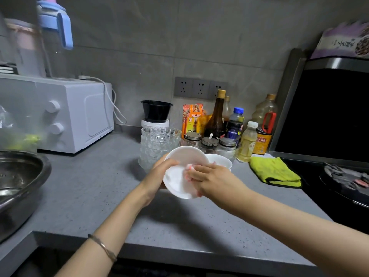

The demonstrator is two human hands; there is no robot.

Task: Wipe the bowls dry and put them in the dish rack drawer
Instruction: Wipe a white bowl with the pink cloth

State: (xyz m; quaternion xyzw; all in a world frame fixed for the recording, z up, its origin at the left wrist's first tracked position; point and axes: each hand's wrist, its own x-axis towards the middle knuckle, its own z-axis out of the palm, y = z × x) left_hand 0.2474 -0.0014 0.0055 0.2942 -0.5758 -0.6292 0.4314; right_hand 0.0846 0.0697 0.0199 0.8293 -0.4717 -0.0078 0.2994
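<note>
The left hand (pixel 159 172) grips one white bowl (pixel 176 182); the right hand (pixel 207 176) clutches a blurred cloth (pixel 189 167) inside it, half hiding a second bowl (pixel 220 159) just behind.

On my feed a white microwave (pixel 75 114) stands at the back left of the grey bench (pixel 99 186), with a steel basin (pixel 22 176) nearer me at the left edge. A black tub (pixel 156 110) sits on a white jar (pixel 154 123) below three sockets (pixel 200 87). To the right, bottles (pixel 216 118) crowd behind three lidded spice jars (pixel 209 141). A yellow cloth (pixel 274 171) lies folded beside the black hob (pixel 339 176).
</note>
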